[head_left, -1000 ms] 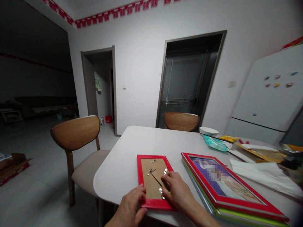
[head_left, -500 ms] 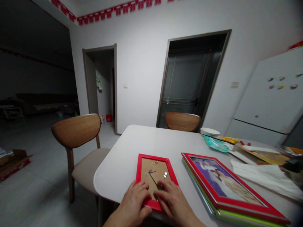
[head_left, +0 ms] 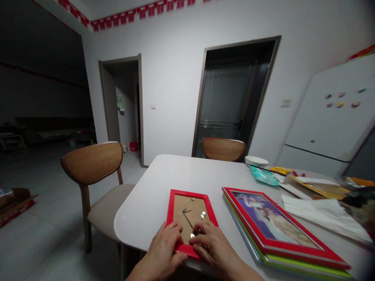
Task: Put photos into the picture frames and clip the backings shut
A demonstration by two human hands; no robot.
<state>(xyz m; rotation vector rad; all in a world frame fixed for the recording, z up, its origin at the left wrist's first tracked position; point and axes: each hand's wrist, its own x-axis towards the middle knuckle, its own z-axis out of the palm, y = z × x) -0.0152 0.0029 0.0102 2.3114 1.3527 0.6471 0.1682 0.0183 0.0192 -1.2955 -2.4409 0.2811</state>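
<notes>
A small red picture frame (head_left: 171, 208) lies face down near the table's front edge, its brown backing board (head_left: 197, 205) facing up. Small metal clips (head_left: 202, 215) and a thin dark metal rod (head_left: 188, 220) are on the board. My left hand (head_left: 165, 244) grips the frame's near left side, fingers over the border and thumb at the near edge. My right hand (head_left: 213, 242) has its fingers bent and pressed together over the lower right of the board, at the rod's near end. A silvery clip shows beside those fingertips; what they pinch is hidden.
A stack of larger frames, topped by a red photo frame (head_left: 265, 244), lies to the right. Beyond are white paper (head_left: 322, 214), a teal packet (head_left: 263, 175), a white bowl (head_left: 256, 161) and packaging. Wooden chairs stand left (head_left: 93, 162) and behind the white table (head_left: 140, 210).
The view has shifted slightly. My right fingers have moved a little, and a silvery clip near the board's lower end shows more clearly. My left hand stays on the frame.
</notes>
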